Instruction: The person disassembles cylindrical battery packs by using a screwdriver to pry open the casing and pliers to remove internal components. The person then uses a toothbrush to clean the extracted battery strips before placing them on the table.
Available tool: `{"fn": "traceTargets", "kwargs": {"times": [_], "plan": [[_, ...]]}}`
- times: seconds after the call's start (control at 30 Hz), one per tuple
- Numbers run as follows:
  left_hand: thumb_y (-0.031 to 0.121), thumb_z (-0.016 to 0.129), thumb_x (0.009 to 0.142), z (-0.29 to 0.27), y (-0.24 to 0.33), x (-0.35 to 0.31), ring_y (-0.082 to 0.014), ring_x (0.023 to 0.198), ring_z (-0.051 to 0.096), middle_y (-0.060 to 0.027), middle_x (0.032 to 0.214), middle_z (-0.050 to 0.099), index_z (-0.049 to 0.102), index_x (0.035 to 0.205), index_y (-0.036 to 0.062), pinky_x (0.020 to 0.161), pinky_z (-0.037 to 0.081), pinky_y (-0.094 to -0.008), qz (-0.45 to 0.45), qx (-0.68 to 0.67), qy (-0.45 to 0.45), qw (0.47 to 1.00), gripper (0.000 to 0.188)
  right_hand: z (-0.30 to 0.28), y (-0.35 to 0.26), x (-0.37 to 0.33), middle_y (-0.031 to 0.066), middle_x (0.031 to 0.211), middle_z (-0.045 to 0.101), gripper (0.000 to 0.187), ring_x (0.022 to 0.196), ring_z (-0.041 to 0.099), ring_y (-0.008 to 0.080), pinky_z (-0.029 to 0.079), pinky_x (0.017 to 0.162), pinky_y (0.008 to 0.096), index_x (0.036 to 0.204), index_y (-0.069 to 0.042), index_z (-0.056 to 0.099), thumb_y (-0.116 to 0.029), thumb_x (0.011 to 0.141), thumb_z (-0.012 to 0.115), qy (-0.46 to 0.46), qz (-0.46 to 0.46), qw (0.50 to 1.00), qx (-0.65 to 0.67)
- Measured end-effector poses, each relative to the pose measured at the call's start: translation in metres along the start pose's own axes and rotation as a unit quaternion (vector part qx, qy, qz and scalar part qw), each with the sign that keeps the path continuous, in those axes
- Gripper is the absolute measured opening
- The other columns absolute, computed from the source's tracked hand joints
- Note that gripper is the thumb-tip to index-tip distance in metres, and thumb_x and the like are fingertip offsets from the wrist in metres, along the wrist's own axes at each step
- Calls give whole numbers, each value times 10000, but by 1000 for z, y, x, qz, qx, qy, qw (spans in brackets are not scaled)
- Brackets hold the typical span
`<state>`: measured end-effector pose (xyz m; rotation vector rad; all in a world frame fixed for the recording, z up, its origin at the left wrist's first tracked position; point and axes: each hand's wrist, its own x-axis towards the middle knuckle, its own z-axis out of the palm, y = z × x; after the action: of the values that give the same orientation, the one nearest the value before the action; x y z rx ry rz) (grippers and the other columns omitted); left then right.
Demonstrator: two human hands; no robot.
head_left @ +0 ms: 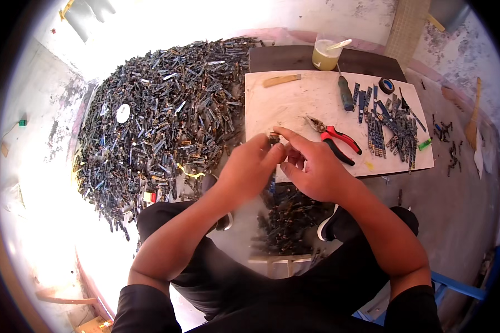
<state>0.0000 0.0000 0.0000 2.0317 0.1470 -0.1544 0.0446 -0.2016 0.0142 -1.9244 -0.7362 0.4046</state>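
Observation:
My left hand is closed around a narrow dark strip that looks like a piece of circuit board, with its upper end sticking out past the fingers. My right hand meets it there, its index finger reaching to the strip's top and its other fingers curled. Both hands are over the near left edge of a pale board. Just beyond the right hand lie pliers with red and black handles, jaws pointing away to the left. Farther right, several similar dark strips are heaped on the board.
A large heap of dark strips spreads to the left. More strips lie between my legs. On the board are a screwdriver, a tape roll and a flat wooden piece. A cup of yellowish liquid stands behind.

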Motion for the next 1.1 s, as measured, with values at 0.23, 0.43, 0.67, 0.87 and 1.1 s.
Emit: {"fn": "traceTargets", "kwargs": {"times": [0.23,0.43,0.67,0.87,1.1], "plan": [[277,652,1087,-17,-1,10,-146,734,710,-92,827,729,673,1070,-4,687,553,-321,16,-37,67,997,282,-46,40,27,199,985,762,342,853,744,326,580,780,405,1275,12,705,-75,944,687,265,-1,957,-120],[175,672,1088,-12,6,13,-209,770,777,-135,897,759,561,1044,31,712,647,-320,-6,-314,-10,949,187,-98,92,51,241,1245,690,504,1198,676,397,564,977,479,1341,-12,655,-243,914,789,351,106,873,-322],[176,660,1067,-23,14,6,-145,491,506,-85,754,622,497,1158,61,468,421,-281,-39,-399,-49,915,219,-92,97,73,292,1239,713,566,1191,687,438,572,983,495,1339,13,626,-330,914,772,292,207,870,-341],[419,337,1174,-32,17,6,-161,535,446,-76,760,594,582,1347,24,538,392,-322,-64,-462,-65,882,496,-108,123,79,268,981,723,426,907,699,400,564,843,477,1222,50,654,-289,967,622,343,225,888,-209],[384,373,1178,-38,13,10,-191,742,562,-85,862,636,563,1379,-3,732,468,-334,-23,-522,-49,851,476,-122,76,34,112,945,617,388,770,601,184,486,670,361,1230,18,627,-278,1016,496,429,82,822,366]]}}
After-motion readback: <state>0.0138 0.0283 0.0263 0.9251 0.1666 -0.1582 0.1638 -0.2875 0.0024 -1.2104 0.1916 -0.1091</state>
